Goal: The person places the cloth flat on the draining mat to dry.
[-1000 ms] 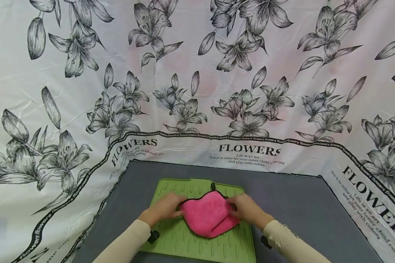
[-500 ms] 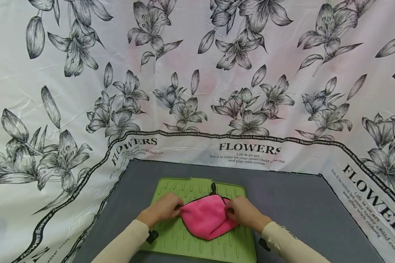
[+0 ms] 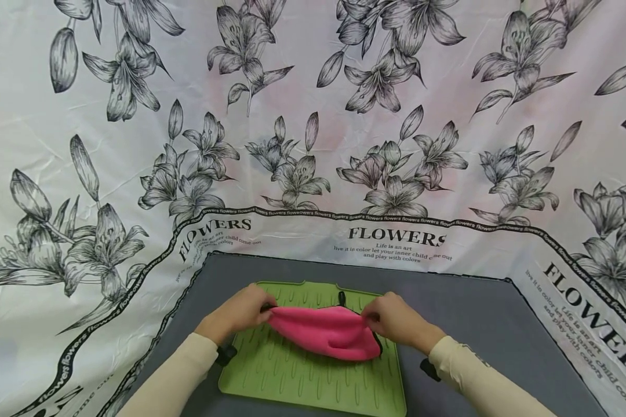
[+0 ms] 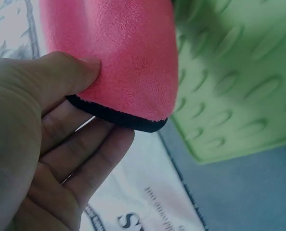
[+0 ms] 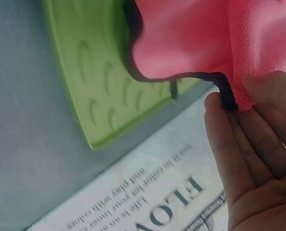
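Observation:
A fluffy pink cleaning cloth [image 3: 323, 333] with black edging hangs in a sagging fold between my two hands, over a green ridged mat [image 3: 271, 370]. My left hand [image 3: 245, 313] pinches its left end; in the left wrist view the thumb presses on the pink pile [image 4: 119, 62] and the fingers lie under the black edge. The right hand [image 3: 393, 320] pinches the other end, and in the right wrist view thumb and fingers meet at a black-trimmed corner [image 5: 229, 94]. A small black loop [image 3: 342, 297] sticks up from the cloth's far edge.
The mat lies on a dark grey table [image 3: 464, 324]. White fabric with printed lilies and FLOWERS lettering [image 3: 396, 234] hangs behind the table and along both sides. A dark wrist device [image 3: 225, 354] sits by the left sleeve.
My left hand has moved left and away from me, stretching the cloth wider. Its lower part has lifted, baring more of the mat. The right hand has shifted slightly farther away.

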Available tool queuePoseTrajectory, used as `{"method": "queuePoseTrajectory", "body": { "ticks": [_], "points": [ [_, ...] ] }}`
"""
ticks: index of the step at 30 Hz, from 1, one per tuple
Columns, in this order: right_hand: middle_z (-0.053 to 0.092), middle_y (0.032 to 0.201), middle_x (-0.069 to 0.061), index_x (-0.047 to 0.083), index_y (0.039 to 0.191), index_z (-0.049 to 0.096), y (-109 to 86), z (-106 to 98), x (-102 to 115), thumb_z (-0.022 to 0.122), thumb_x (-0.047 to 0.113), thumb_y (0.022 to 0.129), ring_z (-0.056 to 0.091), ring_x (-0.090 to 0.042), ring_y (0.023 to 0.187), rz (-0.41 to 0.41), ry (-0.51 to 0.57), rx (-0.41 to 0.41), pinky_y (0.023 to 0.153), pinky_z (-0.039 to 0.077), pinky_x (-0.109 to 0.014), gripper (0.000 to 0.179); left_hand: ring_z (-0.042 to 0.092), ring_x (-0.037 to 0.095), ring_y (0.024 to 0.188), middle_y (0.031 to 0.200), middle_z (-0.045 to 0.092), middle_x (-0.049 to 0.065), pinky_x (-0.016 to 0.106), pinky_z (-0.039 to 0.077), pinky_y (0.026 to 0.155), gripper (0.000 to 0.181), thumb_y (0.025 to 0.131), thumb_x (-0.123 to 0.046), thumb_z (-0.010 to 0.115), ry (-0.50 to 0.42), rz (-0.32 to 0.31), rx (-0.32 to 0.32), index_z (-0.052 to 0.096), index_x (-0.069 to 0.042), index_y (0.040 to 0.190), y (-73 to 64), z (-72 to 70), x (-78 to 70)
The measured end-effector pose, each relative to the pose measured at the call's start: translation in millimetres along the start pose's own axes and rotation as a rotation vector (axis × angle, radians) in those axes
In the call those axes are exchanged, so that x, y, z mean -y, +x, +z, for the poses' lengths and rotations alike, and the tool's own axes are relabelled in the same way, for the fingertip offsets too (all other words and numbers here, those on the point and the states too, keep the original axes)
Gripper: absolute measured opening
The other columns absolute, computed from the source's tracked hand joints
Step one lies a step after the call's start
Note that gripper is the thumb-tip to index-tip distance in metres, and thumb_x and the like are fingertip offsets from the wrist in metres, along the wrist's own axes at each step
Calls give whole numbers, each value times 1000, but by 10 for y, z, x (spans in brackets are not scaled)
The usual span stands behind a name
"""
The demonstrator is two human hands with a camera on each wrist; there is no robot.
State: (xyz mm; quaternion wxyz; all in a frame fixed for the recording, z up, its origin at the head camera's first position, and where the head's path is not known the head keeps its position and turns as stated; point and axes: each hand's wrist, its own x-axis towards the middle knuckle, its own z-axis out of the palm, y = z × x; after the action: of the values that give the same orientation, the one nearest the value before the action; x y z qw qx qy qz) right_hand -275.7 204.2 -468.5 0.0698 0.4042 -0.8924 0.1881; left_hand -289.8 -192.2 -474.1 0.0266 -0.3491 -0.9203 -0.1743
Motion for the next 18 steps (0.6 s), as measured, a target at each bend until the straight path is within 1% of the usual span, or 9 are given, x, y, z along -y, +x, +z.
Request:
{"method": "queuePoseTrajectory", "body": {
  "ticks": [2, 7, 9, 12, 14, 18],
  "points": [
    [82, 85, 6, 13, 94, 87, 27, -80, -5, 79, -3, 92, 64, 7, 70, 8, 5, -16, 65, 55, -20, 18, 64, 1, 72, 90, 80, 0, 23, 55, 65, 7, 100, -7, 79, -6, 4, -17, 85, -9, 102, -4, -82, 33],
    [82, 87, 6, 12, 97, 87, 100, -241, -10, 81, 0, 94, 69, 4, 74, 28, -12, -39, 67, 59, -22, 15, 68, 1, 74, 95, 81, 2, 22, 56, 66, 9, 101, -9, 79, -24, -15, -45, 85, -8, 107, -26, -266, 98],
    [82, 88, 5, 12, 98, 88, 127, -292, 1, 81, 1, 94, 70, 3, 74, 30, -17, -40, 68, 60, -22, 13, 70, 2, 76, 97, 82, 3, 23, 57, 67, 10, 101, -10, 79, -35, -23, -52, 85, -8, 109, -42, -347, 101],
    [82, 89, 5, 11, 100, 88, 158, -376, 35, 80, 2, 96, 70, 4, 74, 38, -12, -30, 68, 60, -22, 13, 74, 5, 81, 100, 82, 4, 23, 60, 71, 13, 102, -11, 79, -50, -33, -51, 84, -6, 112, -67, -491, 73],
    [82, 89, 5, 11, 101, 87, 175, -435, 67, 79, 2, 97, 69, 5, 73, 43, -11, -24, 68, 60, -22, 13, 75, 6, 83, 101, 82, 5, 24, 61, 72, 14, 102, -10, 79, -57, -38, -49, 84, -5, 113, -79, -604, 30],
    [81, 89, 6, 11, 102, 87, 211, -558, 142, 77, 1, 97, 66, 6, 72, 38, -14, -23, 68, 59, -22, 15, 74, 6, 83, 99, 82, 5, 26, 62, 72, 12, 101, -9, 79, -58, -44, -54, 83, -4, 111, -93, -821, -68]
  ]
}}
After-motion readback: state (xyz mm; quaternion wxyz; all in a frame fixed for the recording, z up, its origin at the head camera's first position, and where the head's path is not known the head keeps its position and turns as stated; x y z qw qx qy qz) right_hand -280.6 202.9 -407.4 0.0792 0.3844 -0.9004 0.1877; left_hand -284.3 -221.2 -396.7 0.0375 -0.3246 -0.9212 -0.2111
